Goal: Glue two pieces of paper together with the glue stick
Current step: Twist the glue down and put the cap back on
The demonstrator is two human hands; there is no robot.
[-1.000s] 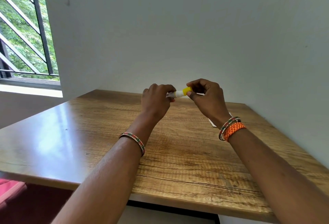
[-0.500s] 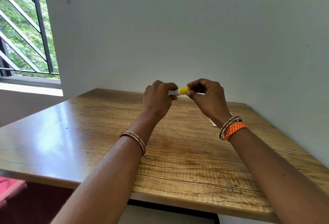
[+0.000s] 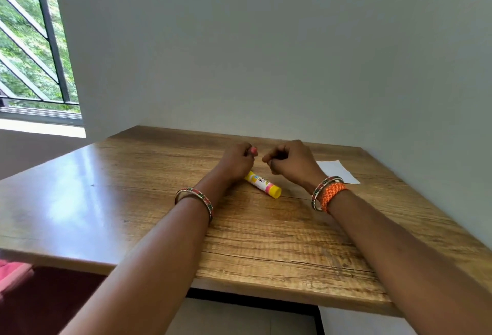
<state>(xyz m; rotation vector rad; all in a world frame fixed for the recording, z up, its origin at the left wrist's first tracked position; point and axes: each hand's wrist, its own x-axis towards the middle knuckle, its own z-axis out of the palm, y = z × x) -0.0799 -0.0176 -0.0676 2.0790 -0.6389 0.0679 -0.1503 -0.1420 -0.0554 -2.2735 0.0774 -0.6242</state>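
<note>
Glue stick (image 3: 263, 185) is lying on its side on the wooden bench (image 3: 133, 201), between the two wrists, slanting from upper-left to lower-right, yellow end pointing toward the camera; its far end is running under the left hand (image 3: 235, 162), can't tell if they're touching. Left hand is sitting curled just above the stick, grip closed around something small and pinkish (image 3: 253, 150) poking out at the fingertips; too small to say what it is. Right hand (image 3: 291, 163) is hovering just beside the left, apart from it, fingers curled in tight; can't tell whether that grip is holding anything. A white sheet of paper (image 3: 336, 171) is lying flat on the bench behind the right wrist, near the wall (image 3: 266, 55), partly hidden by the hand; only one sheet is showing. Beaded bangle (image 3: 195, 200) is sitting on the left wrist, bangles plus an orange woven band (image 3: 330, 195) on the right. Barred window (image 3: 32, 41) is showing at far left
</note>
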